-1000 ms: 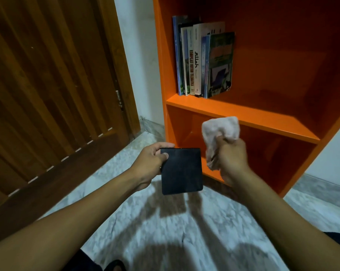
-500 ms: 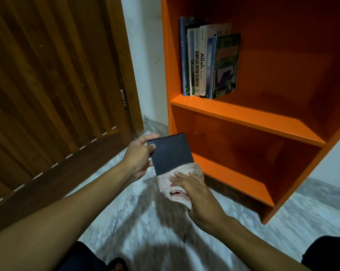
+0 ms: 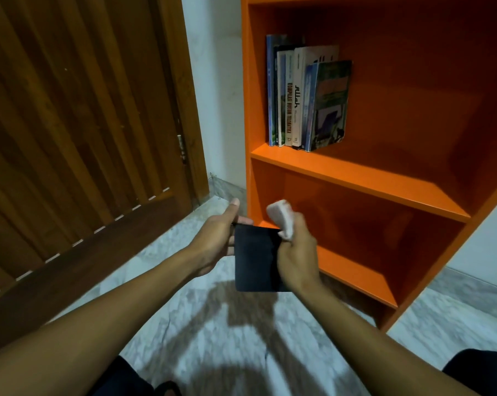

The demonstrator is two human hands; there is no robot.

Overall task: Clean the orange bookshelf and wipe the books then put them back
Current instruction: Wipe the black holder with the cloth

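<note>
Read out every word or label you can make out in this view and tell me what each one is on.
"KOMPILASI HUKUM TELEMATIKA": running down the pale spine in the row of upright books on the orange bookshelf.
"Allah", in stylised script: the white spine next to it.
Smaller print on those spines and on the green-covered book: too blurred.
Dark flat book in the hands: no text visible.

Orange bookshelf (image 3: 355,178), black book (image 3: 254,258), pinkish-white cloth (image 3: 281,217), brown slatted door (image 3: 78,124), grey-veined marble floor (image 3: 213,332).
</note>
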